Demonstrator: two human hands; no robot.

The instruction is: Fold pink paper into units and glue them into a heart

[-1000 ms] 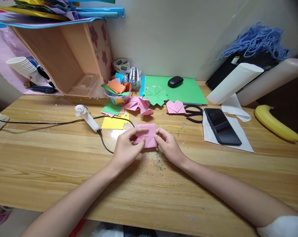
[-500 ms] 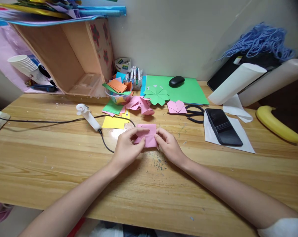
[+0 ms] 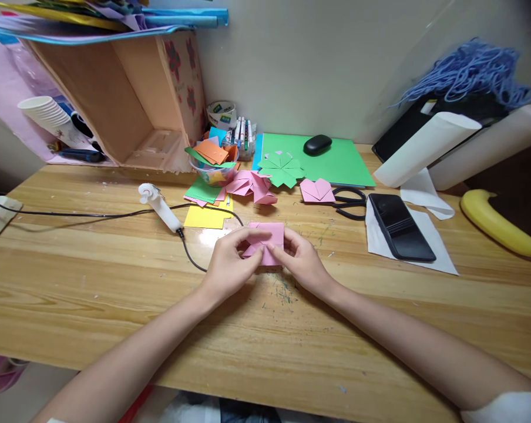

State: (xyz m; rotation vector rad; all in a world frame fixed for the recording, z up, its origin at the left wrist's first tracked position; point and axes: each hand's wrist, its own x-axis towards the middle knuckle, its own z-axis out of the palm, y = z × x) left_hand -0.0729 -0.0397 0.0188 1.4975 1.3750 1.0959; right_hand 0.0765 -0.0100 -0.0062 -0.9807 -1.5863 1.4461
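A folded piece of pink paper [image 3: 274, 234] is held between both hands above the middle of the table. My left hand [image 3: 234, 258] grips its left side, thumb on the front and index finger along the upper part. On the right edge, my right hand [image 3: 301, 258] pinches the paper, its thumb lying on the front near the left thumb and its other fingers behind. Beyond the hands lie a pink folded heart [image 3: 317, 191], a pink folded shape [image 3: 253, 187] and a green paper flower [image 3: 282, 169].
Left of the hands lies a white glue gun [image 3: 160, 208] with a black cable. Yellow paper [image 3: 206, 217] and a bowl of paper scraps [image 3: 215, 173] stand behind. To the right are black scissors [image 3: 351, 204], a phone [image 3: 401, 228] and a banana [image 3: 498, 226].
My right thumb has moved left onto the front of the pink paper, with the fingers behind its right edge. The whole view has shifted slightly.
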